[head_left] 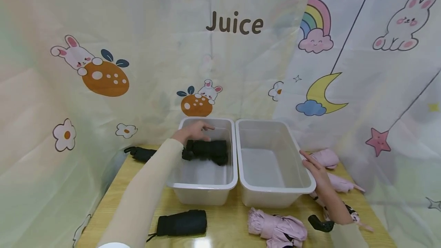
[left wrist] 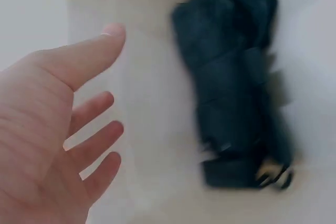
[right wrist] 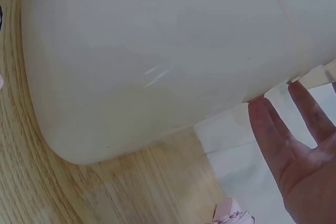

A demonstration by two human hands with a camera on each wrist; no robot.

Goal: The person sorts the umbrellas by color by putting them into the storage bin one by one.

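Note:
Inside the left white bin (head_left: 203, 186) lies a folded black umbrella (head_left: 210, 150). My left hand (head_left: 195, 130) hovers over the far part of that bin, beside the umbrella. In the left wrist view, a gap separates the thumb and spread fingers of the left hand (left wrist: 47, 124) from the blurred black umbrella (left wrist: 226, 87); nothing is held. The right white bin (head_left: 275, 190) stands alongside with no object in it. My right hand (head_left: 318, 173) rests against its right rim, and the right wrist view shows the extended fingers (right wrist: 265, 135) touching the bin's edge (right wrist: 157, 66).
Another black umbrella (head_left: 182, 223) lies in front of the left bin, and one (head_left: 141, 154) lies left of it. A pink umbrella (head_left: 275, 227) is at front right, near a black curved handle (head_left: 320, 224). More pink umbrellas (head_left: 325, 158) lie right of the bins. A printed curtain (head_left: 155, 49) hangs behind.

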